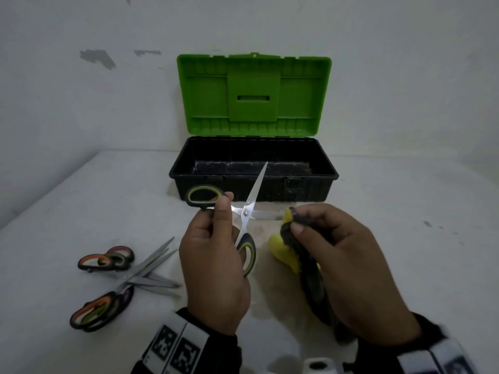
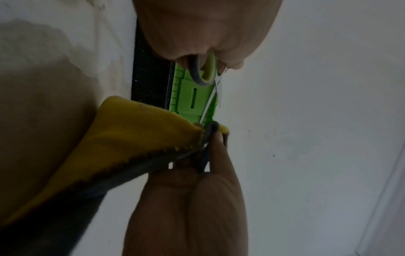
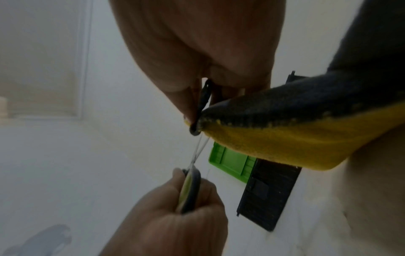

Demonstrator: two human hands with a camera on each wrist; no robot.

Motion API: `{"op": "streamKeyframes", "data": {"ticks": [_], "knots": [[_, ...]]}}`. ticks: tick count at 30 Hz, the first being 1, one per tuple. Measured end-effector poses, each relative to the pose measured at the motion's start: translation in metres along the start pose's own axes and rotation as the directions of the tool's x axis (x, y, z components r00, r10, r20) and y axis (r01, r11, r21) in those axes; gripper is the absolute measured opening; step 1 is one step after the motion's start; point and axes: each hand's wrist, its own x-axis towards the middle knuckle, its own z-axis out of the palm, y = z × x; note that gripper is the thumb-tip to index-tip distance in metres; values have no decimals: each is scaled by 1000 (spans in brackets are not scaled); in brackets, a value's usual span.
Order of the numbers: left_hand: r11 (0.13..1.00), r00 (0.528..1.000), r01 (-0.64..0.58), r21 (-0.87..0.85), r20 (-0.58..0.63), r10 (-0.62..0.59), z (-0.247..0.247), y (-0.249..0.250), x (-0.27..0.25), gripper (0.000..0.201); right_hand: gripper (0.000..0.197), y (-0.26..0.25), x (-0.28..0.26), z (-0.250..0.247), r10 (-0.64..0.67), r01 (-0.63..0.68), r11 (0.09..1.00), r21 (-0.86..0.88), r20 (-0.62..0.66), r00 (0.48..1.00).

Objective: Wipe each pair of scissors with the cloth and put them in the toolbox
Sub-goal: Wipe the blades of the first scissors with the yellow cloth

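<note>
My left hand (image 1: 225, 205) grips a pair of scissors (image 1: 246, 211) by its black-and-green handles, held above the table with the blades spread apart. One blade points up over the toolbox (image 1: 328, 168); the other runs right toward the cloth (image 1: 286, 252). My right hand (image 1: 297, 220) pinches a fold of that yellow-and-grey cloth at this blade's tip, and the rest hangs below. In the left wrist view the handle loop (image 2: 206, 69) shows under my fingers, above the cloth (image 2: 131, 138). The right wrist view has the cloth (image 3: 285, 135) above the scissors handle (image 3: 190, 190).
The black toolbox stands against the wall with its green lid (image 1: 253, 95) raised; I see nothing inside. Several more scissors (image 1: 121, 276) with coloured handles lie piled on the white table at the left. The table's left edge runs diagonally beyond them.
</note>
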Motion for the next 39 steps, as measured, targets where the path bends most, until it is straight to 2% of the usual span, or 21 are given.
{"op": "streamKeyframes", "data": {"ticks": [3,5,14,21,31,35,39], "knots": [[1000,1000,-18,6,10,18,-2,2,-2,26,18,1,-4,14,1,-6,987,-163,-30,1000],[999,999,-39,25,20,38,-3,1,-3,26,19,0,-6,20,-65,43,964,-264,-75,995],[984,990,-135,116,50,130,-7,-3,-9,27,14,-10,0,40,-266,214,921,-326,-122,956],[991,995,-95,96,52,91,-8,-1,-8,24,6,-7,8,38,-242,164,898,-408,-147,959],[992,990,-77,101,126,64,-8,7,-5,26,6,-15,5,30,-316,246,839,-485,-67,946],[994,985,-59,95,166,42,-8,14,-1,25,5,-22,6,18,-296,241,799,-551,-11,955],[992,974,-48,120,224,20,-12,26,8,25,7,-36,15,-11,-257,222,861,-457,-16,966]]}}
